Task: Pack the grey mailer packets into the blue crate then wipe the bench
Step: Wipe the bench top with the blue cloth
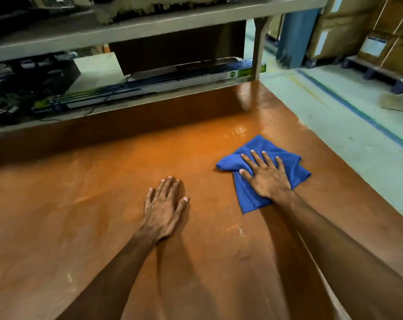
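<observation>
On the bench (80, 215), right hand (266, 176) presses flat on half-covered cloth (250, 197); left hand (163, 204) flat, empty.

The bench (103, 204) had a smooth, glossy orange-brown top with pale scuffs and soft reflections. The blue cloth (251, 195) looked soft, matt and finely ribbed. The shelf (149, 26) above looked dull grey, matt.

Dim warm light; glare on bench (239, 129) far end (shelf (149, 24) blurred); wide-angle bending at edges.
</observation>
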The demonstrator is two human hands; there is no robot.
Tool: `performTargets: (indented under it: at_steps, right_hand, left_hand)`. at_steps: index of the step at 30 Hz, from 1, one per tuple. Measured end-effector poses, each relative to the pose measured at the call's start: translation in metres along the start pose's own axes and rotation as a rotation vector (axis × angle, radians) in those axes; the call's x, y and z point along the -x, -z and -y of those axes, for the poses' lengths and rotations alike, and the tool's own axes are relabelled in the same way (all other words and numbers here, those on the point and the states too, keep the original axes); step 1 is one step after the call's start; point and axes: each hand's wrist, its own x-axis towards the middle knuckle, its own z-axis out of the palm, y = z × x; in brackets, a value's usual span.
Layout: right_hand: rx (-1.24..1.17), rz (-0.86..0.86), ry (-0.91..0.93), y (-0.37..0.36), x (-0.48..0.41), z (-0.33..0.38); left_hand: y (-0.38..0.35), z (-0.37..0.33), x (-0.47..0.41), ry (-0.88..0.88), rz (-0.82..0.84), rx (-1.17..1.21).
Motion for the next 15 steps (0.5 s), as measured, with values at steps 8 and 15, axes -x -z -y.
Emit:
performTargets:
  at_steps: [8, 15]
  right_hand:
    - [0.061, -0.016, 0.333, -0.007, 0.005, 0.021]
    - [0.059, -0.042, -0.023, 0.008, -0.101, -0.01]
  left_hand:
    - [-0.009, -0.004, -0.101, -0.046, -0.001, -0.014]
    - [-0.005, -0.009, -0.24, -0.151, 0.019, -0.023]
